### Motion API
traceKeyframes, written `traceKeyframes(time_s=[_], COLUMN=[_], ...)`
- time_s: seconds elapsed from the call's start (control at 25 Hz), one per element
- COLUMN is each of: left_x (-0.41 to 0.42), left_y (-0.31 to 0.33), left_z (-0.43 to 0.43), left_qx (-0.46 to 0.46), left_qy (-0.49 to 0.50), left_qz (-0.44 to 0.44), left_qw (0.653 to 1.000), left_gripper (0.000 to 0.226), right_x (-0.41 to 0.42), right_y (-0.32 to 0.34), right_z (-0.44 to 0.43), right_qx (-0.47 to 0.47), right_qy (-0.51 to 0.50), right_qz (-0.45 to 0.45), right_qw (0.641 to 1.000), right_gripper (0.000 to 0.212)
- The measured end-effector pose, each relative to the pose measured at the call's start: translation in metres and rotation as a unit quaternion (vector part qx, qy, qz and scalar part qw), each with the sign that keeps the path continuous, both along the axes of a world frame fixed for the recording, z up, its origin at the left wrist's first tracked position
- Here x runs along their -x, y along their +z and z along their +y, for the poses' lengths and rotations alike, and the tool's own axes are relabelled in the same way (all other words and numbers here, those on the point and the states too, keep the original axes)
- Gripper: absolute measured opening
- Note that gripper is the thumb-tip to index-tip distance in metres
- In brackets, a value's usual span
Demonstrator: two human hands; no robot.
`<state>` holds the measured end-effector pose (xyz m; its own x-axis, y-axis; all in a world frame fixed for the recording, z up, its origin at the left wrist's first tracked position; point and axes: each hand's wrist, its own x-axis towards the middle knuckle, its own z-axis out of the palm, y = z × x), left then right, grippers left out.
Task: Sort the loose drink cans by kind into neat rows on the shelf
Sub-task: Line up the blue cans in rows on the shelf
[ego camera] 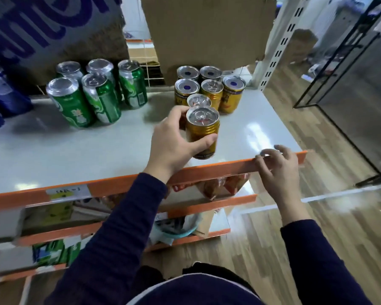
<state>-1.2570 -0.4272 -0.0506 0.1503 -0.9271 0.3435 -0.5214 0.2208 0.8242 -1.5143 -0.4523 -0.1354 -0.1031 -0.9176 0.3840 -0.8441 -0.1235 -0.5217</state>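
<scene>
The white shelf [75, 150] carried an orange front lip [229, 170]; wood-pattern floor [317, 238] lay at 3 o'clock. A cardboard box [207, 36] stood at 12 o'clock. Five green cans [97, 100] were grouped at 10 o'clock, blue cans [2, 95] at 9 o'clock, and six gold cans [209, 89] at 12 o'clock. The left hand [172, 148] grasped the held gold can [204, 137] just in front of that group. The right hand [277, 168] rested, fingers curled, at the lip; its grip could not be determined. Lower shelves [207, 208] held packets [218, 188].
</scene>
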Motion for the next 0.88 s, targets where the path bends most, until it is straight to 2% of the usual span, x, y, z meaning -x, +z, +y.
traceKeyframes(time_s=[0.24,0.32,0.4,0.48,0.6,0.76,0.88], left_x=[0.062,0.073,0.077,0.078,0.073,0.068,0.063], left_y=[0.011,0.009,0.005,-0.001,-0.010,-0.010,-0.011], left_z=[-0.046,-0.061,-0.071,-0.079,-0.085,-0.087,-0.078], left_qx=[0.037,0.050,0.058,0.035,-0.013,-0.010,-0.009], left_qy=[0.031,0.047,0.091,0.114,0.140,0.152,0.136], left_qz=[-0.184,-0.269,-0.365,-0.418,-0.426,-0.431,-0.411], left_qw=[0.982,0.961,0.925,0.900,0.894,0.889,0.901], left_gripper=[0.065,0.067,0.068,0.068,0.067,0.067,0.063], right_x=[0.021,0.025,0.026,0.028,0.026,0.023,0.020], right_y=[-0.014,-0.017,-0.020,-0.020,-0.020,-0.018,-0.012], right_z=[-0.003,-0.005,-0.005,-0.006,-0.007,-0.006,-0.005], right_qx=[0.029,0.027,0.031,0.034,0.030,0.025,0.029], right_qy=[0.068,0.066,0.076,0.081,0.077,0.073,0.070], right_qz=[0.010,0.016,0.019,0.019,0.026,0.020,0.008], right_qw=[0.997,0.997,0.996,0.996,0.996,0.997,0.997], right_gripper=[0.024,0.025,0.025,0.026,0.026,0.023,0.022])
